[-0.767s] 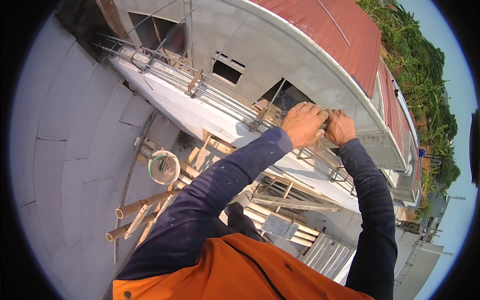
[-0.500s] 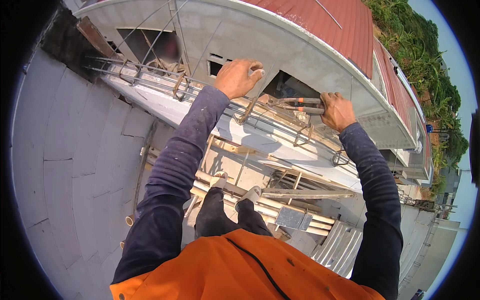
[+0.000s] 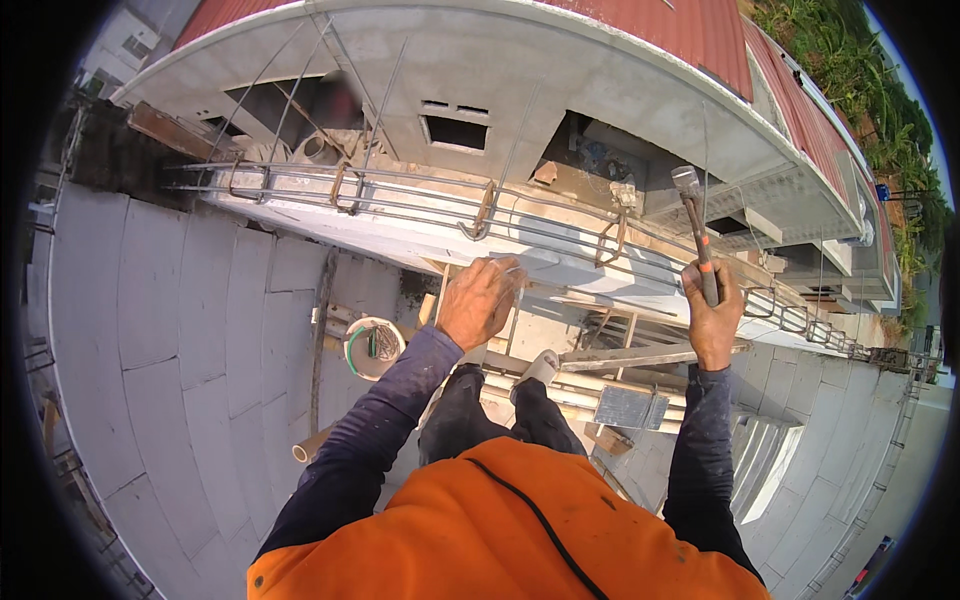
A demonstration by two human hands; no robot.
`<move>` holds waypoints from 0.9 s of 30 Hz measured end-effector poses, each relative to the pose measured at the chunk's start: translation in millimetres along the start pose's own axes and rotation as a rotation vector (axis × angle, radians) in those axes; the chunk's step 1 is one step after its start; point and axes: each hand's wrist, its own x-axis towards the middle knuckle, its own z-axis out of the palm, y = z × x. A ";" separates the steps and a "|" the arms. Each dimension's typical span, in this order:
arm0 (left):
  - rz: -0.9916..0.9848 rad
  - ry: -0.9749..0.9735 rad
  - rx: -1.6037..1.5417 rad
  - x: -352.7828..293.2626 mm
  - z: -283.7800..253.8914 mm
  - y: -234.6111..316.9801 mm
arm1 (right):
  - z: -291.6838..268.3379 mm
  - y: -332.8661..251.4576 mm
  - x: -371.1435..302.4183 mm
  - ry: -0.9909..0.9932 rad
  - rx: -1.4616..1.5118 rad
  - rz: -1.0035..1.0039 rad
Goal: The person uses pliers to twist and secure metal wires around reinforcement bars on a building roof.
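My right hand (image 3: 712, 312) is closed round the handles of pincers (image 3: 697, 225) with orange bands, held with the metal head up and away from me. They stand above the right part of a long cage of steel reinforcing bars (image 3: 400, 196) with bent ties. My left hand (image 3: 478, 305) hangs in front of the cage, apart from it; its fingertips are smeared by motion, so whether they hold anything is unclear. The bars run along a white ledge (image 3: 560, 255), and a bent steel tie (image 3: 483, 212) stands just beyond my left hand.
Below me, my feet are among bamboo poles and planks (image 3: 640, 353). A white bucket (image 3: 374, 348) stands left of my legs. Grey block walls (image 3: 160, 300) rise at the left. Thin upright rods (image 3: 392, 100) stick up before a grey building with a red roof (image 3: 640, 30); a blurred person is in its opening.
My right hand has swung the pincers from level across the bars to upright. My left hand has come back from above the bars toward me. The view has shifted, bringing the bucket into sight.
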 end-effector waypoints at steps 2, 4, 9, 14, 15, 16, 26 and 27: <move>-0.087 0.014 0.006 3.9 7.2 -4.0 | 9.5 -0.3 -47.9 0.067 0.238 0.060; -0.138 0.041 0.025 9.2 7.6 -5.3 | 14.1 -14.3 -86.9 0.042 0.353 0.191; -0.368 -0.011 0.081 29.8 25.4 -11.8 | -0.1 6.7 -167.1 0.092 0.468 0.442; -0.309 0.153 0.094 32.3 37.8 -12.8 | -29.7 11.6 -190.0 0.392 0.630 0.457; -0.440 0.074 0.033 34.9 42.0 3.7 | -41.5 24.6 -192.6 0.443 0.673 0.417; -0.370 0.123 0.076 29.4 46.3 3.8 | -52.8 33.8 -194.0 0.468 0.686 0.460; -0.329 0.039 0.051 -47.7 66.6 83.4 | -230.6 191.7 -102.8 0.918 0.495 0.180; -0.311 0.016 0.070 -50.6 73.1 96.4 | -256.7 210.9 -81.1 0.928 0.462 0.123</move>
